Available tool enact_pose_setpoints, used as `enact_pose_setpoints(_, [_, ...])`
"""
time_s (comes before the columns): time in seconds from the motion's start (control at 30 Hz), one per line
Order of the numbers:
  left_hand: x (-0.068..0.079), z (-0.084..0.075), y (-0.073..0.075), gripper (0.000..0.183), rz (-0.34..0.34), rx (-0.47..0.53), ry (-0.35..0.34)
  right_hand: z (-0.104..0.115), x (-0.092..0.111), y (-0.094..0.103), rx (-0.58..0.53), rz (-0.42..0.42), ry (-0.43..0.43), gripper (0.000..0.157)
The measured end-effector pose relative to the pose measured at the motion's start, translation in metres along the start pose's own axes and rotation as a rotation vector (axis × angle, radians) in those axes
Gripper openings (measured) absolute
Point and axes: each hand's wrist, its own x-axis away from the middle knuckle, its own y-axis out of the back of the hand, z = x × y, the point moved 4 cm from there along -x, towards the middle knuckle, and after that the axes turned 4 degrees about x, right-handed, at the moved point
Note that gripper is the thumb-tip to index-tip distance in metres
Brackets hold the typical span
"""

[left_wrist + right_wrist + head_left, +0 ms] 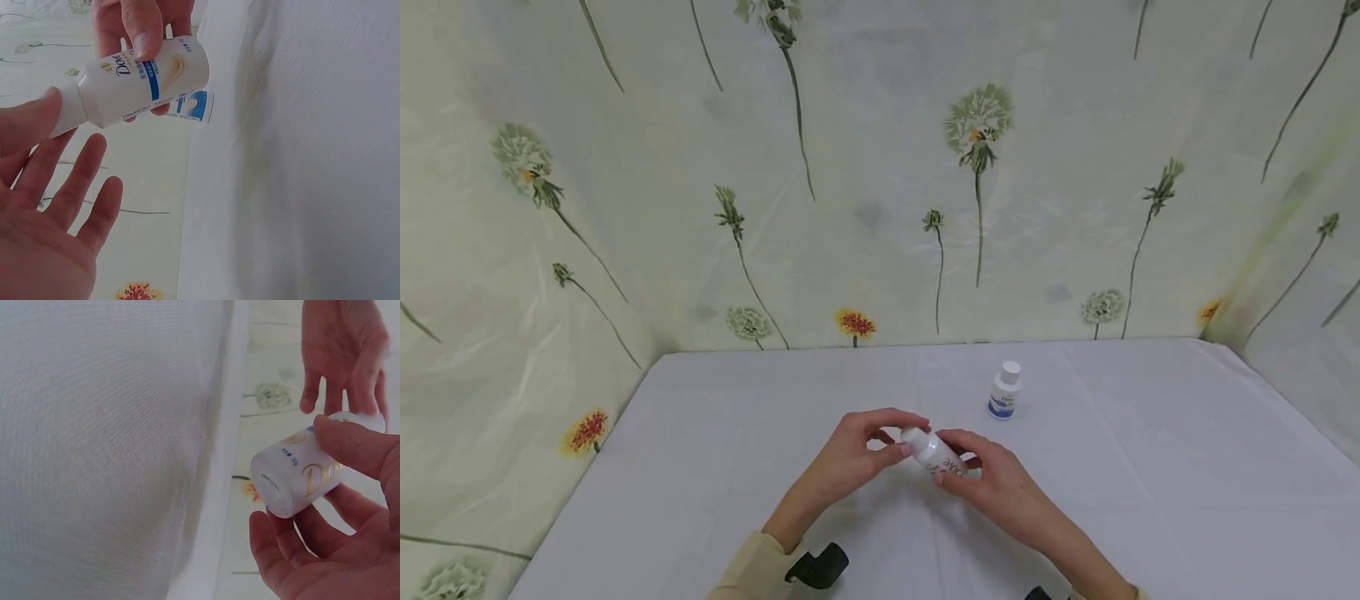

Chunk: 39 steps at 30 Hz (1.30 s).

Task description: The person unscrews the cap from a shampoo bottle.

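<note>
Between the two hands a small white Dove bottle (934,451) is held tilted above the table, its cap end toward the left. My left hand (857,454) pinches the white cap (70,107) between thumb and fingers, while its other fingers are spread out. Round the bottle's body curls my right hand (996,483), with the thumb (350,444) across one side and fingers beneath. The flat base (275,492) faces the right wrist camera. Beyond the right hand, a second white bottle (1004,390) with a blue-banded label stands upright on the table.
A white cloth covers the table (737,392). Behind and at both sides hangs a pale curtain (865,167) printed with dandelions and orange flowers. A black wrist strap (820,567) sits at the left sleeve (752,571).
</note>
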Motion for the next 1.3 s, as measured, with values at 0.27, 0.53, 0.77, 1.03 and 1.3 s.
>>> enact_pose_setpoints(0.27, [-0.0001, 0.0015, 0.0018, 0.023, -0.062, -0.017, 0.068, 0.0008, 0.0000, -0.0011, -0.009, 0.002, -0.013, 0.041])
enact_pose_setpoints(0.53, [0.0008, 0.0003, 0.0026, 0.019, -0.104, 0.013, 0.096, 0.0017, 0.0003, -0.0017, 0.001, -0.008, -0.013, 0.040])
enact_pose_setpoints(0.77, [0.0019, -0.0005, 0.0020, 0.021, -0.105, 0.022, 0.102, 0.0010, 0.0013, -0.0013, 0.002, -0.011, 0.006, 0.040])
enact_pose_setpoints(1.03, [0.0007, -0.0033, 0.0022, 0.034, -0.017, 0.035, 0.023, 0.0015, 0.0011, -0.0006, 0.013, -0.009, 0.001, 0.041])
enact_pose_setpoints(1.3, [0.0013, -0.0046, 0.0037, 0.033, 0.001, 0.019, -0.018, 0.0040, 0.0021, 0.0003, 0.002, -0.011, -0.009, 0.042])
